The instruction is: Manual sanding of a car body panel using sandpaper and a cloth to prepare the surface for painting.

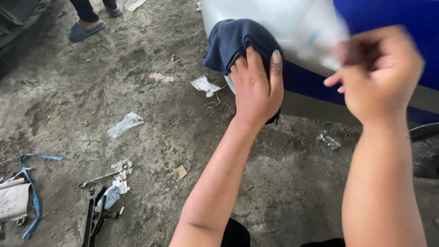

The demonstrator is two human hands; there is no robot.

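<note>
My left hand [255,87] presses a dark blue cloth [231,40] against the pale grey curved panel [265,16] of a vehicle body. The cloth is bunched under my palm and fingers and hangs over the panel's lower edge. My right hand [377,75] is blurred, held in front of the panel to the right, fingers curled around a thin clear plastic sheet [320,34] that lies on the panel. A blue painted section [388,13] of the body lies beyond the right hand.
Dirty concrete floor with litter: clear plastic wrappers [124,124], paper scraps [205,85], a wrench [98,179], a black tool [93,217], a blue strap [32,192] beside cardboard. Another person's sandalled foot [84,29] stands at the top left. A dark tyre edge [425,132] at right.
</note>
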